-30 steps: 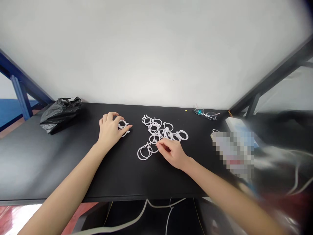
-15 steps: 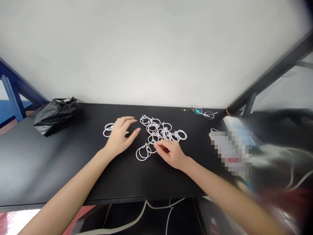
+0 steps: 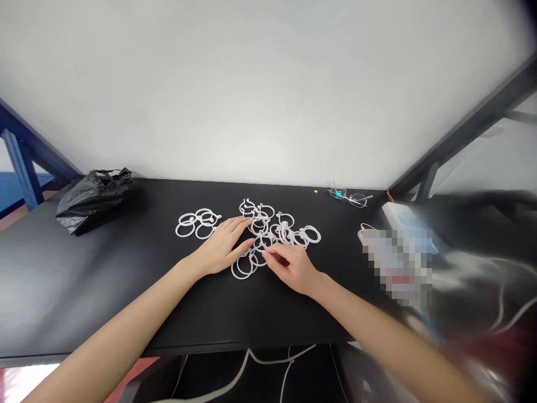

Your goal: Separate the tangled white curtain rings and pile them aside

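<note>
White shower curtain rings point(image 3: 286, 220), thin open-ended hoops with small knobs, lie in a loose pile on the black table. At the pile's left edge my left hand point(image 3: 222, 246) lies low, palm down, fingers stretched towards the rings and thumb apart; it grips nothing. My right hand point(image 3: 293, 267) is on the pile's near right side. Its thumb and forefinger pinch at the edge of a white ring point(image 3: 259, 264), partly hidden by the fingertips. Further left, a small group of several rings point(image 3: 185, 228) lies beyond my left hand.
A black plastic bag point(image 3: 94, 198) sits at the table's left. Glasses point(image 3: 358, 200) lie by the wall at the back right. On the right are a blurred-out flat object point(image 3: 394, 263) and a white box point(image 3: 405, 215). Cables point(image 3: 239, 372) hang below the table's front edge.
My left hand has moved right and down from the small ring group to the pile's edge, uncovering that group. My right hand stays pinched in nearly the same place.
</note>
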